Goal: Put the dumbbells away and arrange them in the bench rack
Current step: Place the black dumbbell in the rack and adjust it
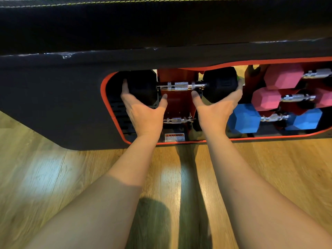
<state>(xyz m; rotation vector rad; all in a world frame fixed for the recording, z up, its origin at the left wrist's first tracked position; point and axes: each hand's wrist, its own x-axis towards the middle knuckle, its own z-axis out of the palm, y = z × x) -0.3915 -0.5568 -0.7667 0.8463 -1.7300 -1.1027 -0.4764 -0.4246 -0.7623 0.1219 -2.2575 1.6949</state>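
Bench (pixel 53 97): black padded body with a red-edged opening in its side, filling the upper half of the view.
Floor (pixel 53 177): light wood planks under the bench and both forearms.
Rack (pixel 177 97): red metal frame inside the opening, with dumbbells stored across it.
Black dumbbell (pixel 181 86): lies level in the upper left part of the rack, its knurled chrome handle crossing the red upright, 1 hex head at each end.
Second bar (pixel 177 120): a chrome handle lower down, directly below the black dumbbell; its heads are mostly hidden behind the hands.
Pink dumbbells (pixel 283 78): 2 stacked at the right of the rack, upper and middle rows.
Blue dumbbell (pixel 244 118): bottom row at the right, under the pink pair.
Left hand (pixel 142 108): fingers and thumb curled round the black dumbbell's left head, gripping it.
Right hand (pixel 217 105): grips the right head, fingers wrapped over its far side, thumb on the near face.
Warning label (pixel 174 137): small sticker on the rack's base, between the wrists.
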